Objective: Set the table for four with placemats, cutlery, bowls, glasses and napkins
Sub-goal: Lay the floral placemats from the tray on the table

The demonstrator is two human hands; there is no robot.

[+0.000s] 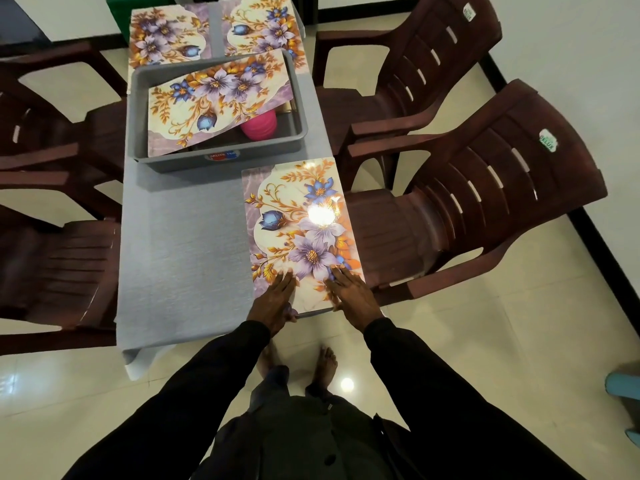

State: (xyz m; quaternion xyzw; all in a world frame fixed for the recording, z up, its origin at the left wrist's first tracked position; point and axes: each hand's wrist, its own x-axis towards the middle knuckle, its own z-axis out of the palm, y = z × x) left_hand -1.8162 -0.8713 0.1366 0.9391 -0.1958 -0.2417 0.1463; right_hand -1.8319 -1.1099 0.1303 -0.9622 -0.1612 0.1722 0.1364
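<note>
A floral placemat lies flat on the near right part of the grey-clothed table. My left hand and my right hand both press on its near end with straight fingers. Two more floral placemats lie at the far end, one on the left and one on the right. Another placemat rests tilted inside the grey tub at mid-table, covering most of its contents. A pink ribbed object shows beneath it.
Dark brown plastic chairs stand on both sides: two on the right and two on the left. The floor is glossy cream tile. My bare feet stand at the table's near end.
</note>
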